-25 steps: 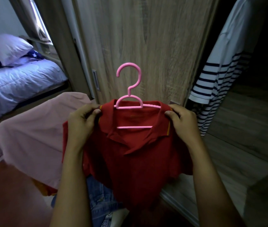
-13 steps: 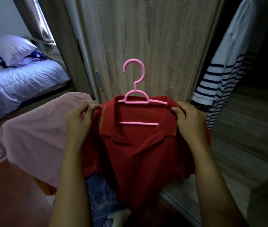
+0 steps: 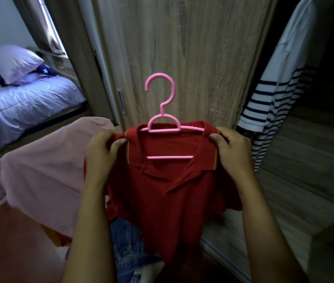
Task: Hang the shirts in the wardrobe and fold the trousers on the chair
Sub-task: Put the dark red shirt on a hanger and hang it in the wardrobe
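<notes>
A red shirt (image 3: 162,190) on a pink hanger (image 3: 163,111) sits centre frame. The left hand (image 3: 100,154) pinches its nine o'clock shoulder, the right hand (image 3: 233,152) its three o'clock shoulder. Likely soft and light; best carried by the hanger's hook.

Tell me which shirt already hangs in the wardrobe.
The navy-striped white shirt; the red polo is held on its hanger, the pink shirt lies draped below.

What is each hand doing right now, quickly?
Left hand: closed, pinching one shoulder of the red polo shirt.
Right hand: closed, gripping the shirt's other shoulder, over the pink hanger.
</notes>
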The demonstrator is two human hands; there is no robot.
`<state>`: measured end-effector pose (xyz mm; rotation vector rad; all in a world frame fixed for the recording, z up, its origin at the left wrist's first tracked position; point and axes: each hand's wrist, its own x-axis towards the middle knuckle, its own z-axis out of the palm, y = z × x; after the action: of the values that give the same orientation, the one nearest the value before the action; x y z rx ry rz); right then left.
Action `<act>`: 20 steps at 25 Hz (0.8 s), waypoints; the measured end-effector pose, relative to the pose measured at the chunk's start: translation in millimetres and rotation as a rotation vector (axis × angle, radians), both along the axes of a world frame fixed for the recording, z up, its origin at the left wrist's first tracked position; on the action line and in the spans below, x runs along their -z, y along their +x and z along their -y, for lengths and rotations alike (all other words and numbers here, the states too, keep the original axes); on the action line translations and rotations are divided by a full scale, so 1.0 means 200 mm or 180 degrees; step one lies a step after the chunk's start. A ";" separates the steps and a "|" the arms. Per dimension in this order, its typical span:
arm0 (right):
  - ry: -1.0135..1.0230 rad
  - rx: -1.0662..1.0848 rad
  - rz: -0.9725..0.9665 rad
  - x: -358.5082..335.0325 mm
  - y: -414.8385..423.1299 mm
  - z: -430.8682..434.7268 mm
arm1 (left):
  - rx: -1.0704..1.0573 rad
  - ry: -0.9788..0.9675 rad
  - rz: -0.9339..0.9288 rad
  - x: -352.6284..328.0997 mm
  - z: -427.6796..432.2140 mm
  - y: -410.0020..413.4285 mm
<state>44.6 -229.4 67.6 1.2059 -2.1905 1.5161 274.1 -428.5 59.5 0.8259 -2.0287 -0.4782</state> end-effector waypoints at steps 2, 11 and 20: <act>-0.0007 -0.0022 0.0054 0.00 -0.01 0.00 | 0.0021 0.0116 -0.0091 0.01 -0.01 -0.01; 0.0881 -0.0961 0.0549 -0.07 -0.10 -0.17 | 0.0144 0.0150 -0.0459 -0.03 -0.04 -0.07; 0.0736 -0.0514 0.0851 -0.02 -0.24 -0.59 | 0.0702 0.0449 -0.0643 0.05 -0.16 -0.41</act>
<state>-2.5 -112.3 71.1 1.3455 -2.5568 1.6023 192.5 -396.0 48.7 0.6112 -1.9217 -0.8045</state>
